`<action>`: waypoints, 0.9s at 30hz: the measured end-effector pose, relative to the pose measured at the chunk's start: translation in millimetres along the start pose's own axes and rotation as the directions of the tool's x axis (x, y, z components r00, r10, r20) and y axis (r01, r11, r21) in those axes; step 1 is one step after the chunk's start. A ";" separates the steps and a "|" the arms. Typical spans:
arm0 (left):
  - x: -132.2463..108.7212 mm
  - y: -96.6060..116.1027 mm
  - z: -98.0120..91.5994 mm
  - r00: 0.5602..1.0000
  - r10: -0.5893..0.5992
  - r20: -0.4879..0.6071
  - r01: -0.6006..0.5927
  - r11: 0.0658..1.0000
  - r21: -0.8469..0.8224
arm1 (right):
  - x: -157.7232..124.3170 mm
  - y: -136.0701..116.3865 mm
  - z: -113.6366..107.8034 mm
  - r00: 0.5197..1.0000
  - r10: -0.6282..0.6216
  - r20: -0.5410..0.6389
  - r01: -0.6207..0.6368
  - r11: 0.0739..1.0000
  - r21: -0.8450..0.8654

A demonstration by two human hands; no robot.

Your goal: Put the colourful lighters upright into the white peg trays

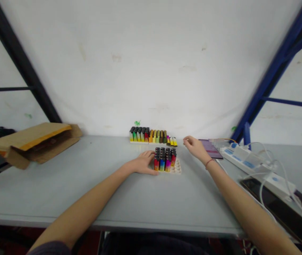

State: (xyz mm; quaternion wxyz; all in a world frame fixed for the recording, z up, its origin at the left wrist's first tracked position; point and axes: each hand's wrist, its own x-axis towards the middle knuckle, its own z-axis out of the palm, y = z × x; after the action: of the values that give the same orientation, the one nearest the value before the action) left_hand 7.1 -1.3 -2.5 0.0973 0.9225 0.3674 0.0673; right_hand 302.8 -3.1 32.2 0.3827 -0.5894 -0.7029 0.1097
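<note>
A pale tray (177,168) of upright lighters (162,163) stands before me. Their bodies are red, blue, purple and multicoloured, with black tops, and bare round slots show along the tray's right side. My left hand (143,163) grips the tray's left end, thumb along the near edge and fingers behind. To the right, just above the table, my right hand (194,147) has its fingers curled together; whatever may be between them is hidden. Nearest to it are a few yellow lighters (172,141) lying down at the end of the back row.
Against the wall stand lighters with green and red bodies (139,135) and yellow-orange ones (158,136). An open cardboard box (41,138) lies left. At right are a tablet-like screen (210,148), a power strip (249,163) with white cables, and a dark phone (278,209).
</note>
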 end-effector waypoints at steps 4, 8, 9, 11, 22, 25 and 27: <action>-0.1 1.1 0.3 1.000 -0.010 0.004 0.009 1.000 0.006 | 25.1 9.6 30.8 0.998 0.047 0.031 -0.039 0.977 -0.209; 0.0 1.6 1.1 1.000 -0.003 -0.012 0.003 1.000 -0.007 | 45.5 1.5 60.6 0.990 0.024 0.142 0.028 0.935 -0.352; 0.0 1.7 1.1 1.000 -0.001 -0.014 0.001 1.000 -0.012 | 49.0 -0.4 65.0 0.984 0.034 0.176 0.036 0.926 -0.375; 0.1 2.0 1.2 1.000 0.002 -0.012 -0.002 1.000 -0.021 | 53.5 -2.2 69.6 0.976 0.072 0.208 0.019 0.914 -0.404; 0.6 -0.6 4.2 0.999 0.017 -0.037 -0.019 0.999 -0.032 | 50.0 11.6 57.8 0.971 0.234 0.056 -0.179 0.858 -0.481; 0.6 0.3 3.3 0.999 0.014 -0.030 -0.015 0.999 -0.033 | 50.4 15.2 56.8 0.960 0.277 0.041 -0.222 0.842 -0.491; 0.5 0.8 2.8 1.000 0.010 -0.021 -0.011 1.000 -0.026 | 51.5 18.9 56.4 0.957 0.287 0.031 -0.238 0.847 -0.476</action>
State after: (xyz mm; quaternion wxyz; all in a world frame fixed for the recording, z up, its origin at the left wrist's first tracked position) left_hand 8.5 -1.8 -5.0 0.1050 0.9223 0.3627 0.0822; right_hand 278.6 66.1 3.3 0.1748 -0.7484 -0.6395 0.0182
